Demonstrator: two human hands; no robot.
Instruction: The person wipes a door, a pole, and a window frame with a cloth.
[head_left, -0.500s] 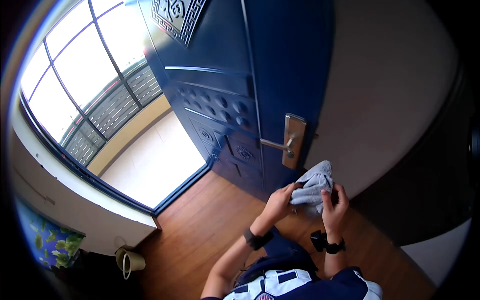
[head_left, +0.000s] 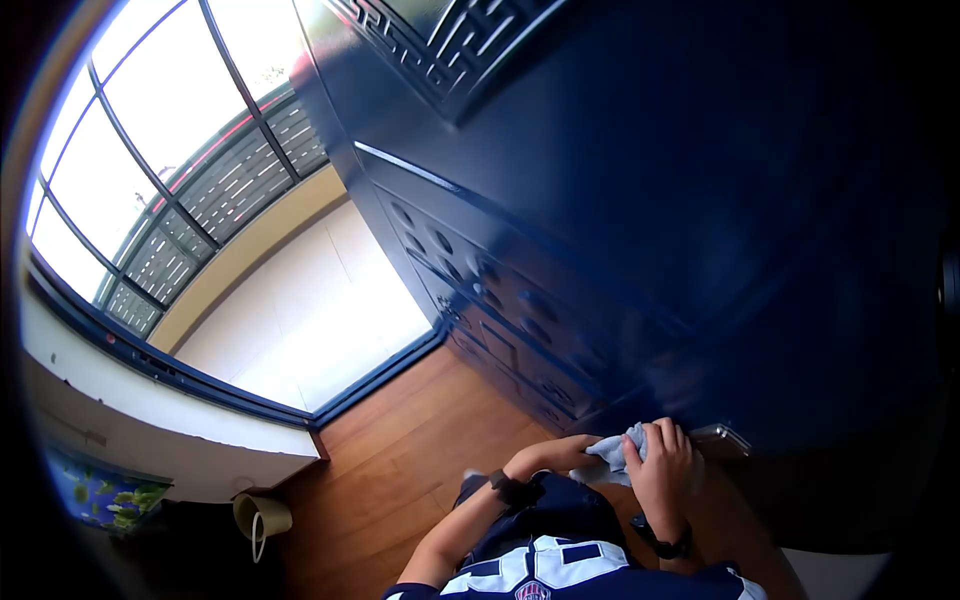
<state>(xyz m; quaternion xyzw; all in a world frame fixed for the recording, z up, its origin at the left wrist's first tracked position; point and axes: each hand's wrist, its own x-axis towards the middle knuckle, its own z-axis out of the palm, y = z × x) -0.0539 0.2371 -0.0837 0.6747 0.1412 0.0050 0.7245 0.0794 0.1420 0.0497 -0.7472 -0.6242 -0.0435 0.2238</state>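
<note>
While a dark blue door [head_left: 620, 180] is standing open, 2 bare hands are holding a grey cloth [head_left: 614, 457] between them, low down, just beside the metal handle plate [head_left: 722, 438]. The left hand [head_left: 568, 453] is clamping its left end, fingertips partly hidden; the right hand [head_left: 662, 470] is clamping the other, fingers together and curling over it, probably so that the cloth is bunching rather than hanging loose.

I've got room over the floor [head_left: 400, 430], lower left of centre; door [head_left: 650, 230] blocks upper right, lock [head_left: 722, 439] just beside right hand [head_left: 662, 474].
</note>
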